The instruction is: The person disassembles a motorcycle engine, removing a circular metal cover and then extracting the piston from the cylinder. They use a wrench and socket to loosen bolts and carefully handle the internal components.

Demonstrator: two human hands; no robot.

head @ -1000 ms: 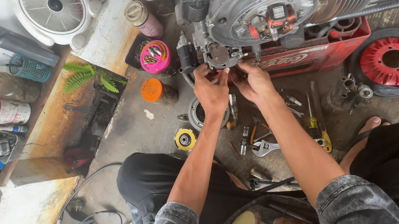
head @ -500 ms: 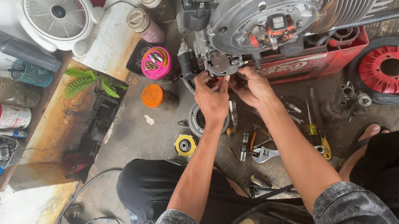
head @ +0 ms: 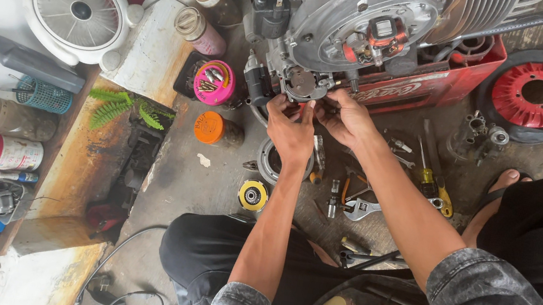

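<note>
A grey metal engine (head: pixel 373 16) rests on a red crate (head: pixel 435 84) on the concrete floor. Both my hands work at a small round part (head: pixel 302 85) on the engine's lower left side. My left hand (head: pixel 290 128) has its fingers pinched against that part from below. My right hand (head: pixel 346 117) is closed beside it, its fingertips touching the same spot. Whether either hand holds a small tool or piece is hidden by the fingers.
Loose tools lie under my arms: an adjustable wrench (head: pixel 360 209) and a yellow-handled screwdriver (head: pixel 435 186). A pink tub of small parts (head: pixel 213 82), an orange lid (head: pixel 208 127), a yellow roll (head: pixel 253 195), a red wheel (head: pixel 535 93) and a white fan (head: pixel 76 11) stand around.
Both hands stay at the same spot on the engine. The view has shifted slightly, so the engine and hands sit a little higher and to the right.
</note>
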